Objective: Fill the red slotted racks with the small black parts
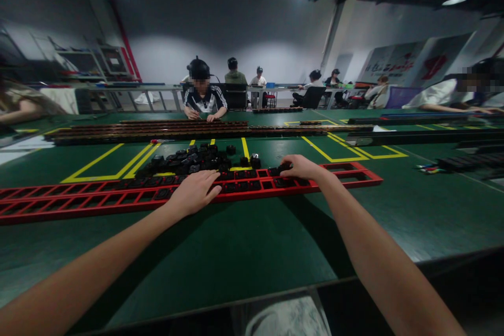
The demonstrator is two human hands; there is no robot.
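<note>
A long red ladder-like frame (79,211) lies across the green table, with two rows of square openings. Small black parts (240,186) sit in many openings around its middle. My left hand (195,190) rests over the frame with its fingers stretched out and the thumb apart, beside the seated parts. At the right portion of the frame, my right hand (301,167) has its fingers curled onto a small black part (282,168) in the far row. Its fingertips are partly hidden. Just behind the frame is a loose heap of black parts (192,158).
Long dark brown strips (157,130) lie across the table farther back. Yellow tape lines (315,149) mark the tabletop. Black rails (401,138) and a bundle of coloured connectors (429,169) are at right. A person (202,95) works opposite; others sit beyond.
</note>
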